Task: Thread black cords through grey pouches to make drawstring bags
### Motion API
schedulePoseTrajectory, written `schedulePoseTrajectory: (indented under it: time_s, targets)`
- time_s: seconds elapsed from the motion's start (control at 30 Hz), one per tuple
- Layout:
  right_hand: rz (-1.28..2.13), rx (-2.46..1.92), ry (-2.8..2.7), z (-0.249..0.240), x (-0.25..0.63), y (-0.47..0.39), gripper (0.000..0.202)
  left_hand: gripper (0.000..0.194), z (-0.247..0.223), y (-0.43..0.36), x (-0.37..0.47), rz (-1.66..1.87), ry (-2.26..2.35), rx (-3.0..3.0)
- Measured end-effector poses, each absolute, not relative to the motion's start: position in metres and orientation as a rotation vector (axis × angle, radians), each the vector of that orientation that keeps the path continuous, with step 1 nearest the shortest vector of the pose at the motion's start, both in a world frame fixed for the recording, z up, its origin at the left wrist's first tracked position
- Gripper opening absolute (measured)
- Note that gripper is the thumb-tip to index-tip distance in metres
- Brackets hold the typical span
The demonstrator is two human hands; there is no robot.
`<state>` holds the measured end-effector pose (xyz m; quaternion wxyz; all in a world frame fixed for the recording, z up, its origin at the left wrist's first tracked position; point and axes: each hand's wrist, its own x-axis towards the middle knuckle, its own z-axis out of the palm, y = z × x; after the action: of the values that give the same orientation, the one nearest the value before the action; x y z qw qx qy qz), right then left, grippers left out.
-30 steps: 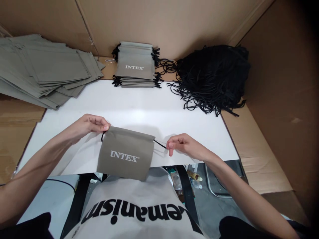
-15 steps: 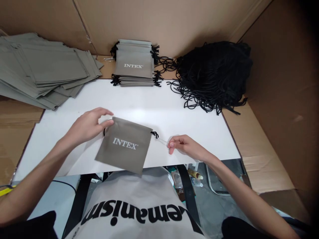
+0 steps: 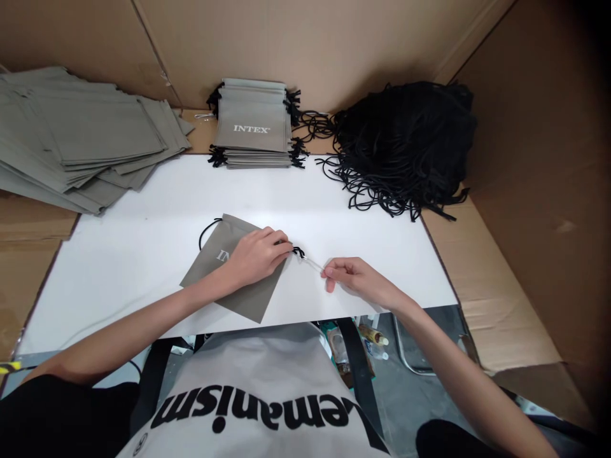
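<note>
A grey INTEX pouch (image 3: pixel 248 302) lies tilted on the white table, its printing partly covered by my left hand (image 3: pixel 260 254). The fingers of that hand are pinched at the pouch's upper right corner, where a black cord (image 3: pixel 298 252) comes out. My right hand (image 3: pixel 341 273) grips the end of a thin, pale wire-like tool (image 3: pixel 312 263), whose other end meets the black cord. A loop of black cord (image 3: pixel 203 234) sticks out at the pouch's upper left corner.
Behind, a stack of INTEX pouches with black cords (image 3: pixel 252 121) stands at the middle. Grey pouches without cords (image 3: pixel 105 130) are piled at the left, and a heap of black cords (image 3: pixel 405 140) at the right. Cardboard walls (image 3: pixel 305 44) enclose the table (image 3: pixel 157 191).
My left hand has moved right, from the pouch's upper left corner to its upper right corner, and its fingers have closed there. My right hand has barely moved.
</note>
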<state>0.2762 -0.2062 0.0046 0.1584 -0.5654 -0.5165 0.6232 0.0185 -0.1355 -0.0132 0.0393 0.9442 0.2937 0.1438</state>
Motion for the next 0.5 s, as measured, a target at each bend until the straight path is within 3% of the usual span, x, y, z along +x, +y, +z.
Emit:
schedulePoseTrajectory:
  time_s: [0.23,0.37,0.5]
  targets:
    - [1.7,-1.64,-1.566,0.014,0.29,-0.199,0.032,0.026,-0.02,-0.14,0.029,0.415,0.885,3.023]
    - [1.336,-1.843,-1.859,0.023,0.3,-0.199,0.034,0.025,-0.026,-0.137,0.03,0.422,0.881,3.028]
    - [0.797,-2.177,-2.121,0.035,0.298,-0.201,0.019,0.023,-0.031,-0.137,0.027,0.447,0.911,2.989]
